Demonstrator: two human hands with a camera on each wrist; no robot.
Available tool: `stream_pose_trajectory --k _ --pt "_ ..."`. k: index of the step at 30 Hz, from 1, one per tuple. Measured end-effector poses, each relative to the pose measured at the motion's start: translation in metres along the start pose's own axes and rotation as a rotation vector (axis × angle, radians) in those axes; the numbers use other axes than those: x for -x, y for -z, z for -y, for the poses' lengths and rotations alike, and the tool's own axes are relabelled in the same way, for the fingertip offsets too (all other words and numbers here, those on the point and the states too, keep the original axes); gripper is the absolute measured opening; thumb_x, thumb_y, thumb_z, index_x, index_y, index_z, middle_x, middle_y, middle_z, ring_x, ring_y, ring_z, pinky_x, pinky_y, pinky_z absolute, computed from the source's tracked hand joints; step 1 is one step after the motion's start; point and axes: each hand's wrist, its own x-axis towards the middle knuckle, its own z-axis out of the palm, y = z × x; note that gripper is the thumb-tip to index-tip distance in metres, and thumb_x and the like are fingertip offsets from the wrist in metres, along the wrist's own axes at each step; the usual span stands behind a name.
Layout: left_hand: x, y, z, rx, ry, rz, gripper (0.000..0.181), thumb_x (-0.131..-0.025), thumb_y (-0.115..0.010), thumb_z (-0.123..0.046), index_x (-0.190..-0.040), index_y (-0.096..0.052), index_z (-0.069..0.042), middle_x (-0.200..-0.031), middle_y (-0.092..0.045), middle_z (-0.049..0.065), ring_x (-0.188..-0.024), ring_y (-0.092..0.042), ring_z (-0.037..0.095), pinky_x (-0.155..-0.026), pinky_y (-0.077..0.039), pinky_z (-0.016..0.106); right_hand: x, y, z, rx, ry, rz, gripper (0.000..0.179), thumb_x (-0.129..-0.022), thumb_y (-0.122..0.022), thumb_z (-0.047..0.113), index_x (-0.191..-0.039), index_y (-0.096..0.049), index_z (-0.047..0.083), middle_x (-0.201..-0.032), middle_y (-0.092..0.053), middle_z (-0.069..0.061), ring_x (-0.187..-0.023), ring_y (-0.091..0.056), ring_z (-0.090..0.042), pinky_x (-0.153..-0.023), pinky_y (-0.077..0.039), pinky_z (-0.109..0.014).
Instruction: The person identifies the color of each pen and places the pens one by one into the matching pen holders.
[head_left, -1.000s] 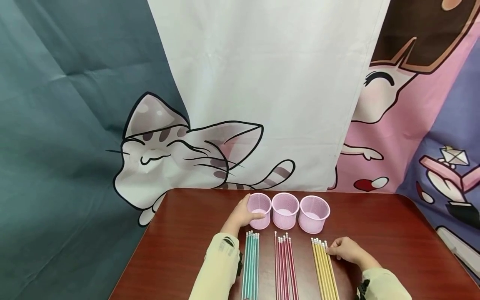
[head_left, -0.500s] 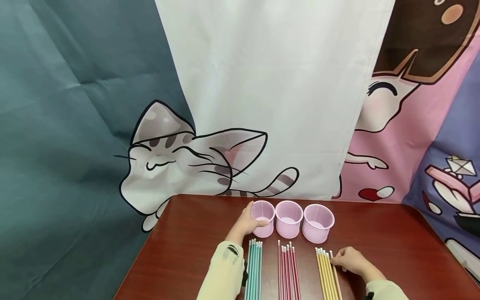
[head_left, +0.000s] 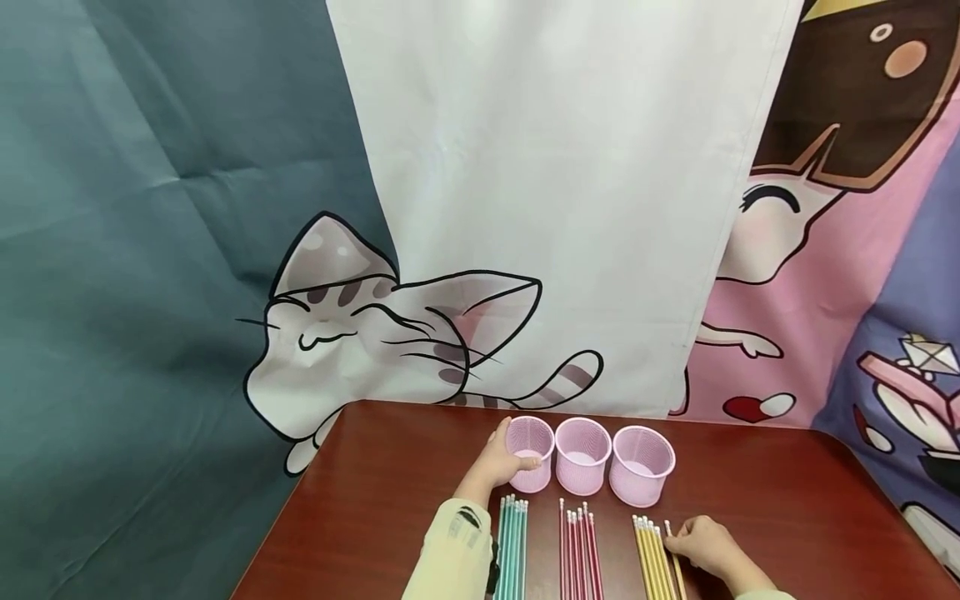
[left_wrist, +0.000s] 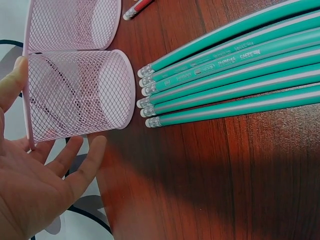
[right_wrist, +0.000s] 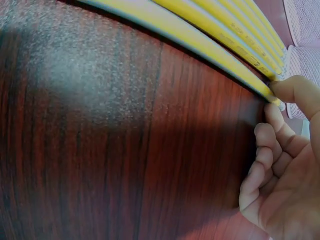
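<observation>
My left hand (head_left: 495, 462) holds the leftmost pink mesh cup (head_left: 536, 482), its thumb at the rim and its fingers around the side. The left wrist view shows this mesh cup (left_wrist: 80, 95) up close, lying sideways in the picture. With thumb and index finger, my right hand (head_left: 708, 546) pinches the rightmost yellow pencil (right_wrist: 200, 45) near its eraser end. This pencil stands slightly apart from the row of yellow pencils (head_left: 651, 554) on its left. The other right fingers curl loosely over the wood.
Two more pink mesh cups, a middle one (head_left: 581, 482) and a right one (head_left: 637, 492), stand beside the held one. Teal pencils (head_left: 512, 542) and red pencils (head_left: 579, 550) lie in separate rows on the brown table (head_left: 375, 500). A printed curtain (head_left: 585, 208) hangs behind.
My right hand has drawn one yellow pencil to the right, away from its row. The left hand keeps its place on the cup. The head view has tilted up slightly.
</observation>
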Motion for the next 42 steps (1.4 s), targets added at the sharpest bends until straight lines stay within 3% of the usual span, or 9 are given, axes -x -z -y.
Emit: stream_pose_trajectory --k 16,21,28,35,42 --pt "0.003 0.0 -0.001 0.0 0.003 -0.015 0.094 -0.065 -0.083 -0.015 -0.141 -0.029 -0.001 -0.131 -0.04 0.028 -0.112 -0.046 0.04 -0.094 -0.037 0.053 0.002 -0.003 -0.005 0.006 0.019 -0.047 0.022 -0.065 -0.068 0.019 -0.055 -0.051 0.011 -0.046 -0.047 0.004 -0.046 -0.047 -0.011 -0.048 -0.035 -0.027" --pt "0.004 0.001 -0.002 0.008 0.01 -0.008 0.094 -0.066 -0.082 -0.014 -0.141 -0.028 -0.001 -0.132 -0.039 0.028 -0.114 -0.045 0.041 -0.095 -0.035 0.053 0.003 0.005 -0.007 -0.105 -0.012 -0.018 0.019 -0.068 -0.065 0.015 -0.055 -0.051 0.009 -0.045 -0.049 0.002 -0.043 -0.045 -0.011 -0.043 -0.035 -0.023" --pt "0.003 0.003 -0.003 -0.005 0.018 0.016 0.095 -0.067 -0.082 -0.014 -0.142 -0.026 0.0 -0.132 -0.038 0.029 -0.114 -0.045 0.04 -0.095 -0.035 0.053 0.001 0.025 -0.011 -0.326 -0.011 0.064 0.019 -0.079 -0.061 0.012 -0.065 -0.057 0.0 -0.054 -0.056 -0.001 -0.048 -0.052 -0.014 -0.042 -0.041 -0.026" --pt "0.0 0.007 -0.002 -0.025 0.05 0.035 0.096 -0.067 -0.082 -0.013 -0.143 -0.023 0.0 -0.135 -0.033 0.031 -0.118 -0.041 0.042 -0.096 -0.034 0.054 -0.002 0.045 0.0 -0.388 -0.015 0.031 0.02 -0.083 -0.06 0.011 -0.084 -0.061 -0.009 -0.062 -0.062 -0.004 -0.051 -0.057 -0.016 -0.045 -0.044 -0.028" --pt "-0.006 0.004 -0.011 0.003 0.056 0.054 0.104 -0.065 -0.081 -0.017 -0.145 -0.017 -0.002 -0.136 -0.031 0.031 -0.117 -0.04 0.042 -0.095 -0.036 0.052 -0.008 0.081 0.014 -0.427 0.021 0.005 0.023 -0.087 -0.058 0.012 -0.093 -0.06 -0.01 -0.069 -0.065 -0.008 -0.054 -0.058 -0.015 -0.047 -0.046 -0.029"
